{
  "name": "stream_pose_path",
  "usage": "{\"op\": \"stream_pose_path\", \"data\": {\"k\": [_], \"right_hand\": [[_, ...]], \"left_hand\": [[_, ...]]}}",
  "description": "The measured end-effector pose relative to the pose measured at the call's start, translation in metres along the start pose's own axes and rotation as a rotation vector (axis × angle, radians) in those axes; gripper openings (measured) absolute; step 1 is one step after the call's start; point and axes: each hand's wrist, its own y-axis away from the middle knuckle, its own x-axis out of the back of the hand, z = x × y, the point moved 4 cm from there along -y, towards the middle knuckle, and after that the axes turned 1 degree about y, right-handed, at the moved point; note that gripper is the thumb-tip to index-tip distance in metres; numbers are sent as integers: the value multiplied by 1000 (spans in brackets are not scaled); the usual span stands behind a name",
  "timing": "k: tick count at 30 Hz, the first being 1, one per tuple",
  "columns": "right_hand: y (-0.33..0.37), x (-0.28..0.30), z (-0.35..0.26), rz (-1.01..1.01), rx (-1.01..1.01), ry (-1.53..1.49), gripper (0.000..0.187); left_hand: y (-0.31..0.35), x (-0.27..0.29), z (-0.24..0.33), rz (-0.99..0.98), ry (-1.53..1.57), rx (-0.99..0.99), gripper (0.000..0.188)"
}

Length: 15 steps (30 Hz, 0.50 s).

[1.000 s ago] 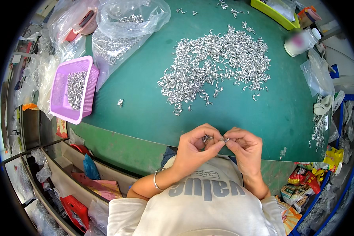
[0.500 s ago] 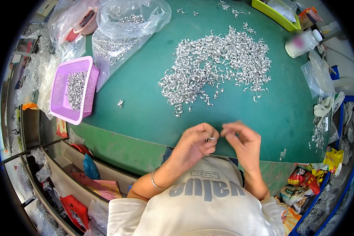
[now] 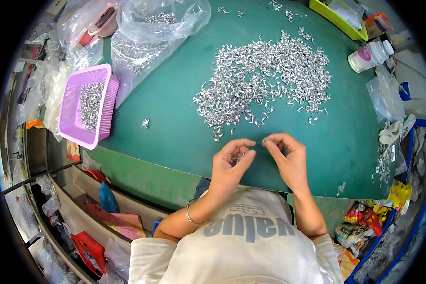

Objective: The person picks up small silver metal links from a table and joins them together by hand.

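My left hand [image 3: 226,171] is curled around several small curved silvery metal pieces [image 3: 236,158], which show between the fingers and the palm. Its index finger and thumb stick out toward the right. Just across from it, my right hand [image 3: 290,160] has thumb and index finger pinched together; whatever lies at the tips is too small to make out. Both hands hover over the table's near edge. Beyond them, a large heap of similar curved metal pieces [image 3: 270,78] spreads over the green tabletop [image 3: 170,113].
At the left stands a purple basket [image 3: 110,102] partly filled with metal pieces, beside a clear plastic bag [image 3: 184,35] holding more. A small cluster [image 3: 146,123] lies apart. A white bottle [image 3: 370,56] and a yellow-green tray [image 3: 333,21] are at the far right.
My left hand has turned and opened somewhat, so the metal pieces in it now show. The right hand has shifted slightly left and its fingers have come together.
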Motion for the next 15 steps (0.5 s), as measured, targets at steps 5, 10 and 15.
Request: {"op": "stream_pose_path", "data": {"k": [5,10,15], "right_hand": [[21,3,3,-169,-248,-384,8],[29,6,-14,-191,-295,-669,13],[35,8,-19,-184,-178,-693,16]], "left_hand": [[2,-12,13,-104,-342,-276,20],[8,-11,19,-92,-322,-307,13],[15,-15,27,-103,-278,-250,11]]}}
